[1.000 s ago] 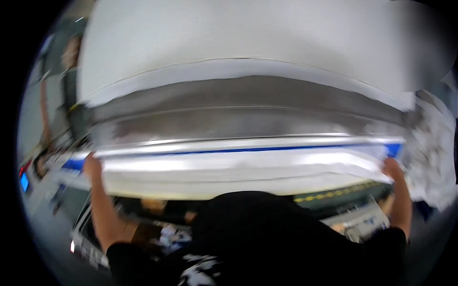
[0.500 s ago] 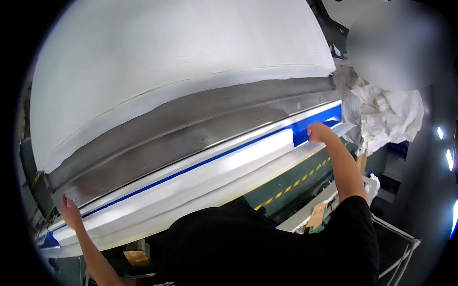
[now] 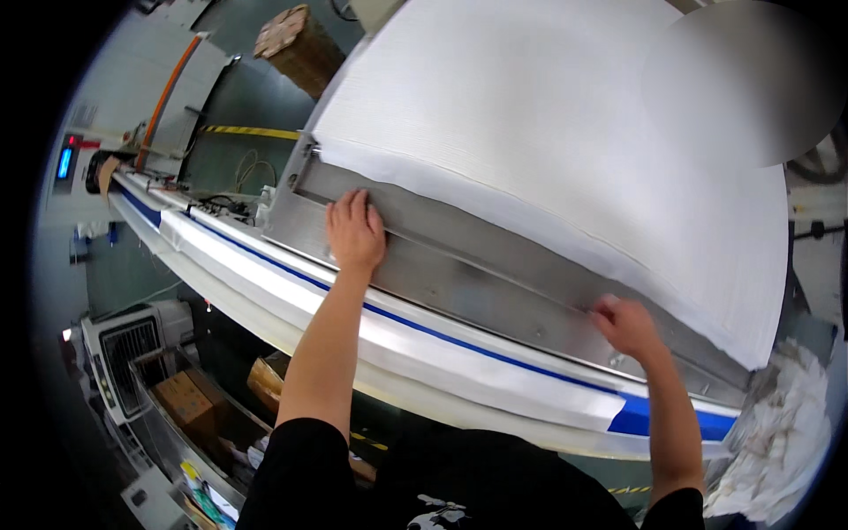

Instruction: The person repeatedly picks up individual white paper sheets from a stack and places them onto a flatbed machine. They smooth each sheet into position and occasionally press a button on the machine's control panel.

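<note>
A large white fabric sheet [image 3: 548, 132] is spread across the table, its wavy near edge ending on a grey metal plate [image 3: 477, 296]. My left hand [image 3: 356, 234] lies on the plate at its left part, with fingers stretched toward the sheet. Farther right, my right hand [image 3: 625, 325] is over the plate close to the sheet's edge, fingers curled together. Whatever might be between those fingers is hidden. Along the near side of the plate runs a white strip [image 3: 424, 358] with a blue line, widening into a blue patch [image 3: 643, 419] at the right.
Crumpled white cloth [image 3: 782, 433] hangs at the right end. At far left are a cardboard box [image 3: 305, 55], loose cables and yellow-black floor tape [image 3: 252, 132]. Below left stand a white machine with a grille [image 3: 132, 343] and a bin holding cardboard [image 3: 185, 402].
The view has swung left. My left hand has moved from the strip's left end onto the plate, and my right hand from the blue patch to the plate near the sheet.
</note>
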### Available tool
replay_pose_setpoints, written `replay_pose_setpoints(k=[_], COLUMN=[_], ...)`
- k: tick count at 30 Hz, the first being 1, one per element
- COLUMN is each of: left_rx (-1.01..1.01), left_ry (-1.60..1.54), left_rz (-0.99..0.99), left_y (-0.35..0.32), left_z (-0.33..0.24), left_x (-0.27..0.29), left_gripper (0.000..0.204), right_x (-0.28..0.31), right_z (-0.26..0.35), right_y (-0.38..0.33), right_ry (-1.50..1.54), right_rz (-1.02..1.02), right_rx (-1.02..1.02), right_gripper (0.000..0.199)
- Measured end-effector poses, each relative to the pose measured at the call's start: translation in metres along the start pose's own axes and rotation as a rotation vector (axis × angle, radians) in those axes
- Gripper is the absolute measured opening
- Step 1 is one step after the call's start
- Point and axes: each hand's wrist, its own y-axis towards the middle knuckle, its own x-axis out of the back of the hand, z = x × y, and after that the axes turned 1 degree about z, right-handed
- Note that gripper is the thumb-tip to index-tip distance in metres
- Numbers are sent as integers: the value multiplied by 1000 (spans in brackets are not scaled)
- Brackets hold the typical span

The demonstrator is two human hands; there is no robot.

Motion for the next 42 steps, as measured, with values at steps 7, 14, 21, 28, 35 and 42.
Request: replay_pose_setpoints(k=[7,14,21,28,35,42], left_rx=[67,116,133,131,-93,-110], left_ry=[-100,-125,-146,-263,-74,-45], left_rz=[-17,59,98,-8,-141,-91], left_y=[4,8,9,32,107,108], left_z=[-3,0,6,26,69,70], left_x=[-1,0,2,1,-8,-18], left_gripper=[34,36,38,40,47,45], right_x=[22,32,32,27,26,26], right_z=[219,314,328,322,322,319], right_y=[177,292,313,316,319,319], right_ry=[62,192,101,60,132,151], right_rz=[-313,-336,-382,-486,-491,-495], right_rx=[405,473,432,444,425,415], right_gripper=[19,19,17,16,15,15])
